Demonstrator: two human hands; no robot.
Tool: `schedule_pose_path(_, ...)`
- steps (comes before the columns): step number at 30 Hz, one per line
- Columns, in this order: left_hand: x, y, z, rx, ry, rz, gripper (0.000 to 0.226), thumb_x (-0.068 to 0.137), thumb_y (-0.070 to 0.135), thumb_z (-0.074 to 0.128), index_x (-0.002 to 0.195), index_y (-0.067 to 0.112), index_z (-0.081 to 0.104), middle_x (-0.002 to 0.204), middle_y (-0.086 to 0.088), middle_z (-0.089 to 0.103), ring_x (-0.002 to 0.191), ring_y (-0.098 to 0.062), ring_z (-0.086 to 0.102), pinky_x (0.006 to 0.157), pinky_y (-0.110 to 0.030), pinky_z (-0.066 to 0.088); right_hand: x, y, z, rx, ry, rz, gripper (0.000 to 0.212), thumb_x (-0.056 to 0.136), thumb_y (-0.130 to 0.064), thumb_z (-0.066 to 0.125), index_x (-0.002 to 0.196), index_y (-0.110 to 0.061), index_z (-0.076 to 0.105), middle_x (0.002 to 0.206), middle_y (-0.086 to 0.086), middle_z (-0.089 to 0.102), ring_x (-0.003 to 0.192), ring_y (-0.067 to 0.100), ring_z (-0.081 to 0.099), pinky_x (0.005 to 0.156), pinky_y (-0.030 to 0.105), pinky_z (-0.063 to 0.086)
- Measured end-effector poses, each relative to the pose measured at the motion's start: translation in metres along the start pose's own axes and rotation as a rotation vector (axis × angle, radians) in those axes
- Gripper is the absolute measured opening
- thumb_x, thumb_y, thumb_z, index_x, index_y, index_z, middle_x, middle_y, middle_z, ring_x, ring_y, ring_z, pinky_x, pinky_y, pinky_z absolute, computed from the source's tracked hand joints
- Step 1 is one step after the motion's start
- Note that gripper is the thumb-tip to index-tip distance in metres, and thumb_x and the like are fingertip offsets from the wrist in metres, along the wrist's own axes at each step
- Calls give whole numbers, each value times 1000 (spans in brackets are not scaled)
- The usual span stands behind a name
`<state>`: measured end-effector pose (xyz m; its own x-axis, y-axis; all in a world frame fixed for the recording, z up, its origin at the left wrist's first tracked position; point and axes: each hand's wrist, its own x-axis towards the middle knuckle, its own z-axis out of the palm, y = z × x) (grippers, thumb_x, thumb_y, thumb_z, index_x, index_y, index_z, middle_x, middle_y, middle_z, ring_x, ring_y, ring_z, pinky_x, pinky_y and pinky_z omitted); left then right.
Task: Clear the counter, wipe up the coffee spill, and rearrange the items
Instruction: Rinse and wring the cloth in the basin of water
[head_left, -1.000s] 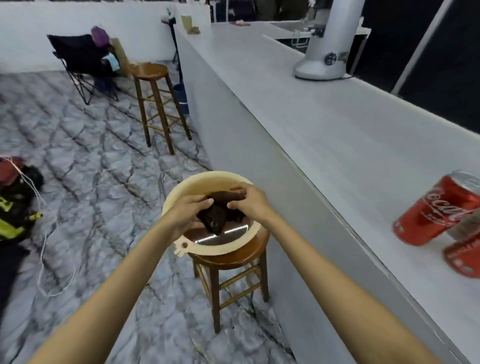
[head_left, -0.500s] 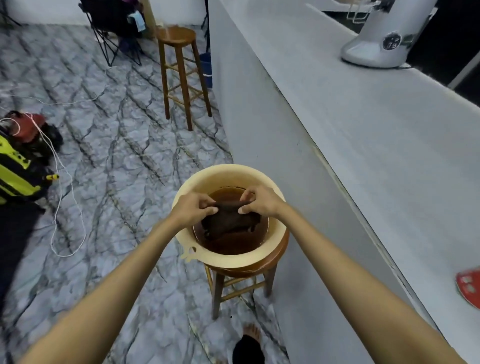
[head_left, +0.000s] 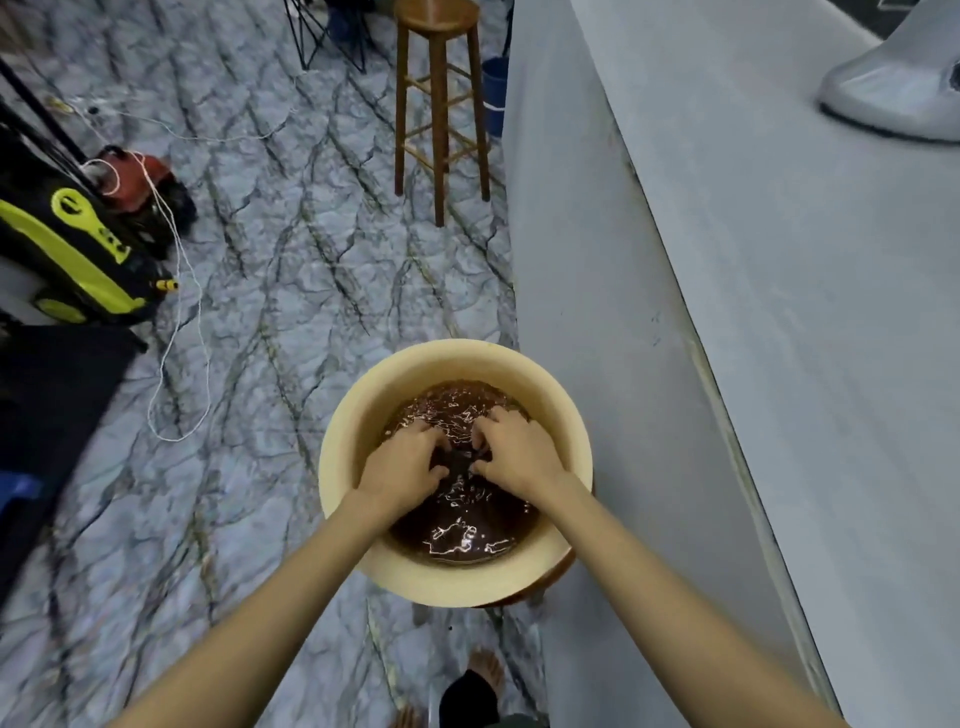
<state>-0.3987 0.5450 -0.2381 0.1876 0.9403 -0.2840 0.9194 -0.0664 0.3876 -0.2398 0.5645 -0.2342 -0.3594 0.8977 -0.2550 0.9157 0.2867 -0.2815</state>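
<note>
Left hand (head_left: 402, 467) and right hand (head_left: 517, 453) are both in a round, cream plastic basin (head_left: 358, 415), fingers curled and gripping a dark, sodden cloth (head_left: 460, 460) between them at the surface. The basin holds brown, rippled water with glints of light. It sits on a wooden stool (head_left: 558, 569), just beside the pale grey tabletop (head_left: 779, 312), whose surface is smooth and matte. Farther off, a tall wooden stool (head_left: 439, 104) stands on the veined marble-pattern floor (head_left: 285, 260).

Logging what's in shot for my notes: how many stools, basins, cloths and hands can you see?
Stools: 2
Basin: 1
Cloth: 1
Hands: 2
Total: 6
</note>
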Motion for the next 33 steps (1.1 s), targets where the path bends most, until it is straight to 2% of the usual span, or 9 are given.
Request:
schedule_pose_path(3, -7, -2, 15, 90, -168, -23, 56, 79, 29, 66, 129, 18, 45, 134, -4, 44, 122, -23, 47, 97, -38, 44, 2, 0, 7, -88, -164, -26, 50, 76, -34, 68, 118, -17, 48, 130, 10, 42, 120, 30, 39, 96, 44, 37)
schedule_pose_path(5, -7, -3, 19, 103, -152, -46, 61, 80, 28, 65, 134, 17, 40, 141, -4, 39, 125, -24, 45, 99, -38, 43, 3, 0, 11, -119, -133, -23, 49, 79, -25, 65, 122, -16, 45, 134, 12, 38, 124, 30, 36, 99, 45, 36)
schedule_pose_path(11, 1, 3, 13, 286, -54, -10, 31, 88, 27, 51, 117, 15, 54, 117, -7, 60, 105, -27, 59, 82, -39, 49, 5, 1, 14, -132, -38, -28, 45, 83, -19, 59, 126, -14, 45, 135, 10, 43, 122, 30, 41, 98, 45, 37)
schedule_pose_path(16, 5, -4, 1, 139, -62, -44, 26, 90, 27, 50, 115, 22, 58, 111, -8, 64, 100, -29, 61, 77, -38, 50, 3, 6, 15, -170, 3, -39, 43, 82, -15, 56, 124, -18, 49, 133, 7, 46, 124, 28, 39, 100, 44, 31)
schedule_pose_path(19, 7, -11, -11, 60, -64, -39, 24, 81, 30, 64, 105, 26, 63, 106, -4, 66, 97, -24, 62, 73, -34, 49, 7, 10, 5, -58, 29, -9, 27, 84, -13, 51, 109, -20, 59, 111, 3, 63, 106, 25, 55, 89, 39, 37)
schedule_pose_path(21, 10, -16, -19, -14, -102, -37, 23, 73, 29, 73, 94, 22, 66, 101, -2, 68, 93, -19, 62, 74, -32, 50, 9, 15, -5, 41, -20, 11, 18, 84, -21, 56, 101, -23, 64, 97, 1, 68, 89, 23, 61, 73, 33, 43)
schedule_pose_path(23, 12, -19, -25, -76, -122, -30, 24, 73, 28, 74, 94, 20, 67, 103, -3, 69, 93, -18, 62, 77, -32, 50, 11, 20, -14, 138, -82, 41, 14, 82, -27, 63, 95, -23, 66, 93, 1, 68, 82, 20, 60, 62, 28, 39)
schedule_pose_path(26, 15, -19, -32, -83, -81, 54, 25, 82, 22, 64, 107, 17, 65, 111, -5, 67, 101, -22, 60, 80, -30, 44, 13, 24, -23, 261, -113, 69, 16, 79, -26, 67, 94, -21, 68, 99, 1, 68, 80, 15, 55, 61, 25, 36)
schedule_pose_path(33, 12, -12, -79, -239, 151, 186, 24, 84, 5, 58, 105, 12, 68, 103, -9, 66, 94, -20, 58, 77, -20, 38, 11, 20, -66, 465, 43, 76, 20, 79, -16, 67, 99, -20, 69, 102, 3, 70, 102, 18, 61, 93, 35, 47)
